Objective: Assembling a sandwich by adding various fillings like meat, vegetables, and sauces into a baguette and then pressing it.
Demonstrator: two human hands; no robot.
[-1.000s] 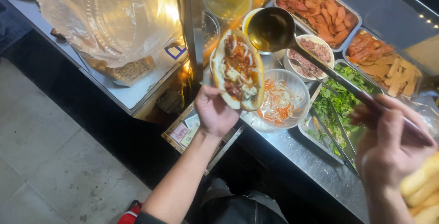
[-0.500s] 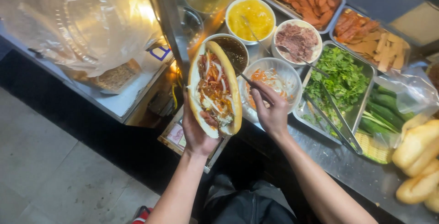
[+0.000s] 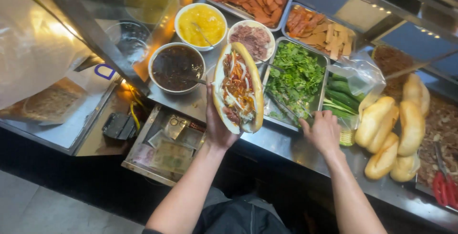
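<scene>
Fingers (image 3: 213, 101) around sandwich (image 3: 238, 87)

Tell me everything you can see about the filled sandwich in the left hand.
The long split baguette sandwich has a pale golden crust, slit lengthwise and spread open, facing up. Inside lie shredded orange and white vegetables, reddish-brown meat pieces and pale strips. It lies lengthwise in the left hand, cradled from beneath at its near end, its far end pointing away from the person. It is held above the steel counter's edge, in front of the round white bowl of dark sauce and the steel tray of green herbs.
</scene>
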